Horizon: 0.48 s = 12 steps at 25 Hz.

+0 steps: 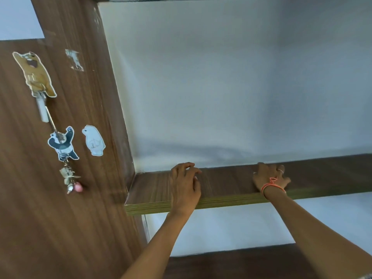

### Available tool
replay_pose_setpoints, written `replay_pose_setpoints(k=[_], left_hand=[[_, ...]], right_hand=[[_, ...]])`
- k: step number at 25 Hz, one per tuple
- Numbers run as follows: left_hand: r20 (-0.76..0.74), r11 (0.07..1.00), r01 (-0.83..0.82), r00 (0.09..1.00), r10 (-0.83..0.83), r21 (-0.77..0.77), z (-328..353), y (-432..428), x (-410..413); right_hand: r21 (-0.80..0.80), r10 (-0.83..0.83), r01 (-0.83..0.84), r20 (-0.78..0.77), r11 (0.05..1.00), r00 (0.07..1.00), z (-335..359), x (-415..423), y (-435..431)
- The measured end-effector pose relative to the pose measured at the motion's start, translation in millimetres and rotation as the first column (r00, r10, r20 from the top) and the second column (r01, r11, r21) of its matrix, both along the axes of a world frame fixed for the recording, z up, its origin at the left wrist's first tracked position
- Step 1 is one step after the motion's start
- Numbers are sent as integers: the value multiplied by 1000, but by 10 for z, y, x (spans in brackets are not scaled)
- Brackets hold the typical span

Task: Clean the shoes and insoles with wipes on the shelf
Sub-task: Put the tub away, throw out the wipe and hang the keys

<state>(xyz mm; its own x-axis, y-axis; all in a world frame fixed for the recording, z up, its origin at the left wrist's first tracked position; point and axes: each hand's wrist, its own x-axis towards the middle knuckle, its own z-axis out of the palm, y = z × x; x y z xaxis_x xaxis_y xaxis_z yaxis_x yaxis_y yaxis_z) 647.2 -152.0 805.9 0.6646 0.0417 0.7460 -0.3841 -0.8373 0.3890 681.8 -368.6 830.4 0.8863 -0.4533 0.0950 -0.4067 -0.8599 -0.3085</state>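
Note:
A brown wooden shelf [227, 182] runs across the middle of the view against a white wall. My left hand [185, 182] rests on the shelf near its left end, fingers loosely bent and holding nothing. My right hand [269, 178] lies on the shelf further right, fingers spread, with an orange band at the wrist and a ring on one finger. No shoes, insoles or wipes are in view.
A tall wooden side panel [66, 150] stands at the left with three bear stickers [93, 140] and a hanging keychain [70, 178]. A second, darker shelf [241, 262] lies below. The white wall [231, 87] closes the back.

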Motion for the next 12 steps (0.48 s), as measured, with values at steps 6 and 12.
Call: replay_pose_setpoints(k=[6, 12], left_hand=[[-76, 1000, 5, 997, -5, -1, -16, -142, -34], [-137, 995, 23, 990, -37, -97, 100, -160, -125]], right_hand=[[-34, 167, -163, 140, 986, 976, -85, 113, -216], [216, 271, -344, 306, 914, 913, 178, 14, 16]])
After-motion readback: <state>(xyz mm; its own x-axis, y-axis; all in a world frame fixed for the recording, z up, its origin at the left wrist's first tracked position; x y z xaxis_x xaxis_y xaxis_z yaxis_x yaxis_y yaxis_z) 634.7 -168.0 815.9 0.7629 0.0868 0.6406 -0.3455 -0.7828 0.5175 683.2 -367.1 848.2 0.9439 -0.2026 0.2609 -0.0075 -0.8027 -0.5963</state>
